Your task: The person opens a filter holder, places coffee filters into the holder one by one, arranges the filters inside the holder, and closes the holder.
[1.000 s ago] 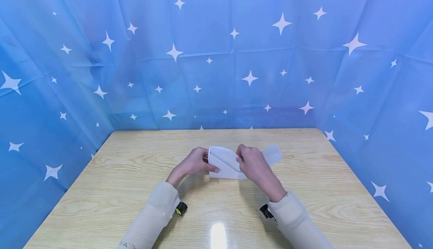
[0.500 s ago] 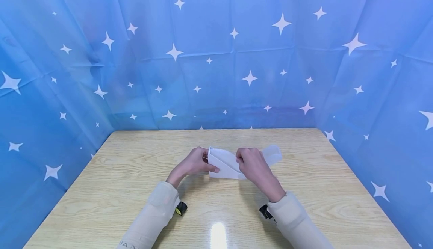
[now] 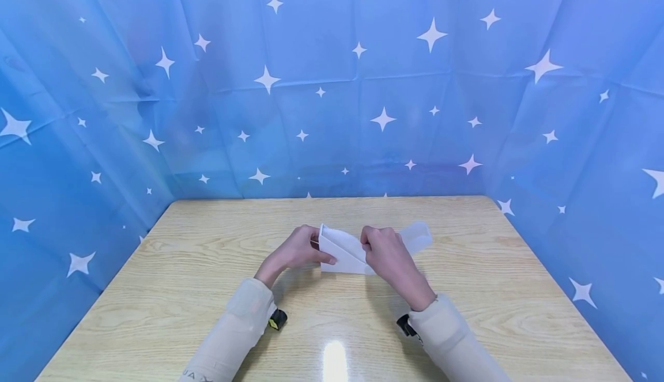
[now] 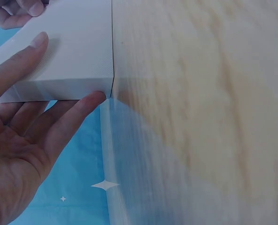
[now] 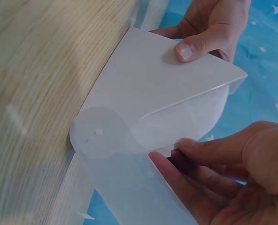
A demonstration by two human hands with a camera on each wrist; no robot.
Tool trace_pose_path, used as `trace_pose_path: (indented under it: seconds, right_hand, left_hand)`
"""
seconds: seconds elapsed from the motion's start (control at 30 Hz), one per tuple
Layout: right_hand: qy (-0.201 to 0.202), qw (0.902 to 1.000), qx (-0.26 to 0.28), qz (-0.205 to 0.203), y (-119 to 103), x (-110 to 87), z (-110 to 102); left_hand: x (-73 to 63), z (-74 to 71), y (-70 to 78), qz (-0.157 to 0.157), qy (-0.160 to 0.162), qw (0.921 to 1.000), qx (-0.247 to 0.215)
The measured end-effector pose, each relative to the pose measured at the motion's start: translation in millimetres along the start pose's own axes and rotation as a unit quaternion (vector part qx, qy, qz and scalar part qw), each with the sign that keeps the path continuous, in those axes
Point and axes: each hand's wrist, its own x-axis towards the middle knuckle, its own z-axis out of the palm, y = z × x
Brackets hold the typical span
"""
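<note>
A white box [image 3: 344, 257] with a slanted opening rests on the table; its translucent flip lid [image 5: 125, 173] is swung back on a round hinge. A white, rounded, paper-like sheet [image 5: 190, 117] shows in the opening, its curved edge above the slanted rim. My left hand [image 3: 302, 248] grips the box's left end, thumb [image 4: 33, 49] on the near face and fingers beneath and behind in the left wrist view. My right hand [image 3: 386, 252] is curled at the opening, apparently pinching the sheet's edge. Its fingertips lie beside the lid's edge in the right wrist view; their exact contact is partly hidden.
A pale wood-grain table [image 3: 207, 313] lies under both arms. Blue cloth with white stars [image 3: 332, 111] hangs behind it and at both sides. Dark wrist devices [image 3: 277, 319] sit by the light sleeves.
The sheet's curved edge sits slightly lower in the box, and its bulge over the slanted rim has flattened. My right hand has shifted slightly left. My left hand stays in place.
</note>
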Motion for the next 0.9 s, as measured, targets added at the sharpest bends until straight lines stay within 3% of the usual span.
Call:
trace_pose_path:
  seconds: [0.6, 0.9]
  right_hand:
    - [0.010, 0.9998, -0.019, -0.003, -2, -0.5, 0]
    - [0.025, 0.9997, 0.003, 0.007, -2, 1.8, -20]
  left_hand:
    - [0.6, 0.4, -0.2, -0.010, 0.002, 0.9999, -0.014]
    - [-0.3, 0.1, 0.6, -0.007, 0.002, 0.9999, -0.011]
